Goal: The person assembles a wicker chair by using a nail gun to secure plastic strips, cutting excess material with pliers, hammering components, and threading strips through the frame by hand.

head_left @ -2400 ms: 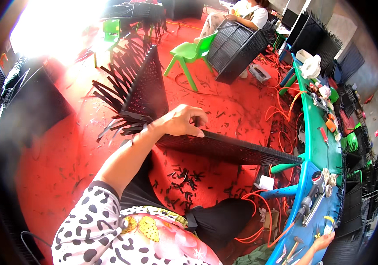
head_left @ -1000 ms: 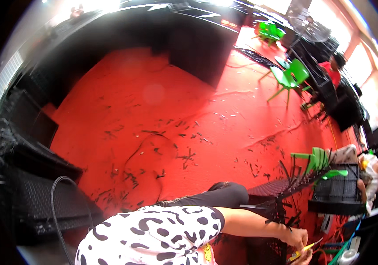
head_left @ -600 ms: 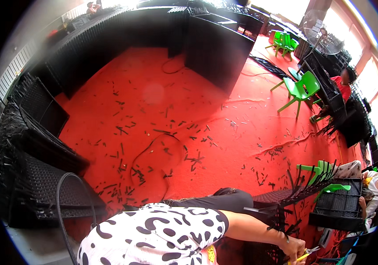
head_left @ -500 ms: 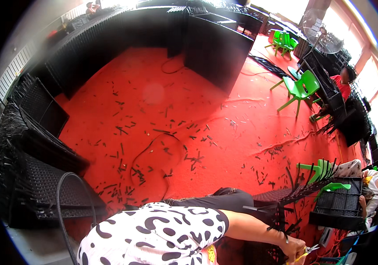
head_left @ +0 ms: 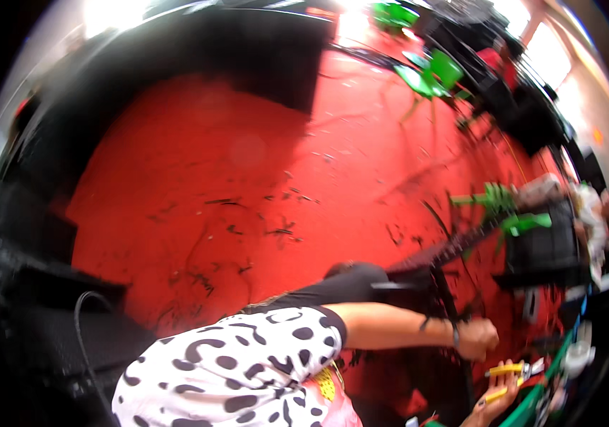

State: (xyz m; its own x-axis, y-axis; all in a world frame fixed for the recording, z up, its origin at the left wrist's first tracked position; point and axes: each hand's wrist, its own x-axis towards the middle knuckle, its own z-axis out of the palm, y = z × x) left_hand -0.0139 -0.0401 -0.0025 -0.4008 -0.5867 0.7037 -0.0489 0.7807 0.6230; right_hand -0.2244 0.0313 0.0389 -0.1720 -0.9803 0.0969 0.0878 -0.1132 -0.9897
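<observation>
The red floor (head_left: 340, 178) spreads across the middle, strewn with dark scraps and offering a broad open stretch beyond the person's knee. Black panels (head_left: 247, 50) wall it in along the top and left, their outlines sunk in shadow and blur. At the right, a co-worker (head_left: 589, 220) sits behind a dark woven block (head_left: 543, 242), mostly hidden by smear. The black woven piece (head_left: 454, 245) stands just beside the person's knee, its edge slanting up to the right with loose strips; its lower part is lost in darkness. A green chair (head_left: 432, 75) stands farther off, and a green table edge (head_left: 532, 398) crowds the lower right corner. The left hand (head_left: 476, 338) shows its knuckles near the woven piece; its fingertips are out of sight, so whether they close on anything cannot be told. Just below, the right hand (head_left: 504, 384), its forearm cut off by the lower edge, grips yellow-handled pliers (head_left: 507, 369) beside the table, their handles spread.
</observation>
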